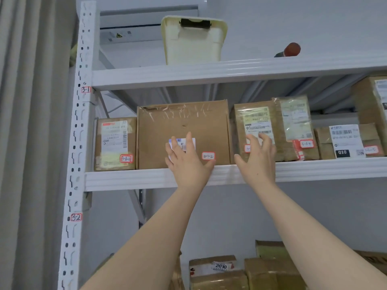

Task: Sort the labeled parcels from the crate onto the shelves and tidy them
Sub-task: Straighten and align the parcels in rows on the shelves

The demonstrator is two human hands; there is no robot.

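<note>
My spread left grip [186,162] rests against the big box [184,120]; my open right grip [259,158] fronts the upright parcel [255,120] beside it.

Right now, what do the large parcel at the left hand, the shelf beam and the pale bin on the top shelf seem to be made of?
The large parcel looks like matte brown cardboard, with clear tape wrinkled across its top. The shelf beam is probably painted metal: smooth white, pressed ridges. The pale bin is likely plastic: cream, moulded rim.
</note>
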